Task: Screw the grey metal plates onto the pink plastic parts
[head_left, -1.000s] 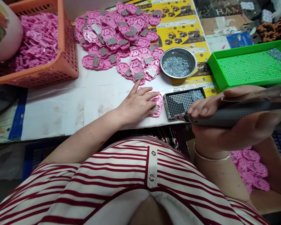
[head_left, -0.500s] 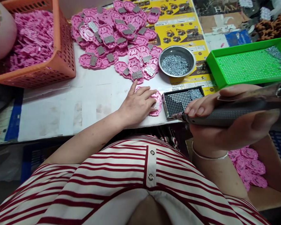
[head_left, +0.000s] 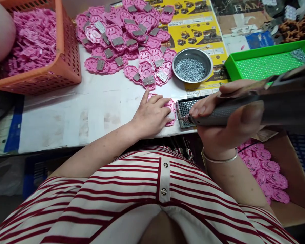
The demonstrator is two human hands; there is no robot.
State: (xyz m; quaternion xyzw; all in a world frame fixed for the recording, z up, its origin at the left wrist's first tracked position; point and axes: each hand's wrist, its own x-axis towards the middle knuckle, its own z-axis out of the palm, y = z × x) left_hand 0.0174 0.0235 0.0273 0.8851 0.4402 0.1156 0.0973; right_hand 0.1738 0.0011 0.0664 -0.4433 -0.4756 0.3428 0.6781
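Left hand [head_left: 152,117] spread on a pink casing [head_left: 170,105], right hand [head_left: 215,135] wrapped around a grey power screwdriver [head_left: 282,110]

At the far left, an orange basket [head_left: 69,57] holds a heap of small pink pieces [head_left: 33,40]. Beside it, a loose pile of pink parts [head_left: 114,33], many bearing grey metal plates, spreads over the white tabletop [head_left: 53,115] and onto a yellow printed sheet [head_left: 189,25].

In front of that pile, the left hand lies palm down with its fingers fanned apart, not closed around anything. Its fingertips rest on the pink casing, which lies on the tabletop near the front edge, partly covered by the hand. The left forearm [head_left: 99,149] slants in from the lower left, low over the table edge.

Just right of the casing sits a black perforated tray [head_left: 185,105], with a metal bowl [head_left: 207,60] of small metal pieces behind it. The right hand is closed firmly on the screwdriver, held nearly level, its bit pointing left over the tray's near-left corner — whether the tip touches anything, I cannot tell. The right forearm [head_left: 244,183] rises from the lower right, a bracelet [head_left: 220,161] at the wrist.

Farther right stands a green tray [head_left: 264,66]; below, a cardboard box [head_left: 293,169] holds more pink parts
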